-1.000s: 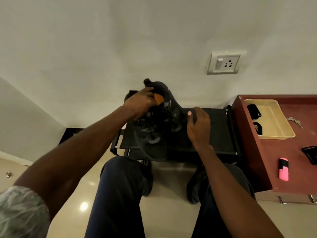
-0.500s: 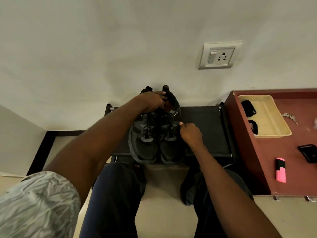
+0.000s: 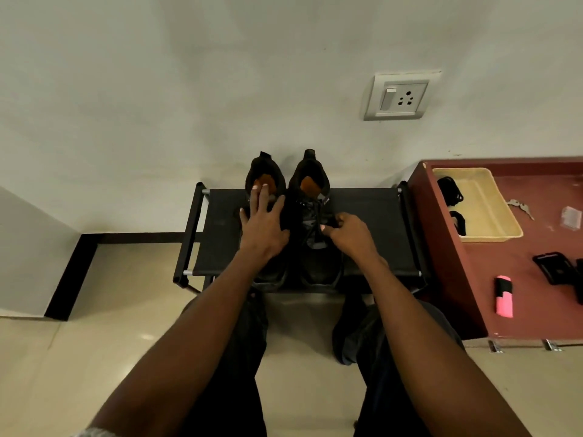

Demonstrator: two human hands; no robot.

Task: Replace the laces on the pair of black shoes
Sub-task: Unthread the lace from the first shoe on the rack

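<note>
Head view: both black shoes sit side by side on a black rack (image 3: 372,212) against the wall, heels toward the wall, toes toward the person. L shoe (image 3: 266,171), R shoe (image 3: 310,197).

Left hand (image 3: 263,223) lies flat on the L shoe, fingers straight and spread, fingertips reaching the orange insole at the opening; nothing gripped. L forearm runs in from lower left.

Right hand (image 3: 350,231) is curled over the R shoe's lacing, thumb and forefinger pinching the black lace (image 3: 318,222). R forearm comes in from lower right.

Hard to see: L hand covers most of the L shoe's lacing, so can't tell if it's laced. Shoes' toes blend into the dark rack edge. Exact lace strand pinched is unclear, black on black.

To the right, a red-brown table (image 3: 520,279) holds a cream tray (image 3: 485,203) w/ dark items at its left edge; too dark to identify.
</note>
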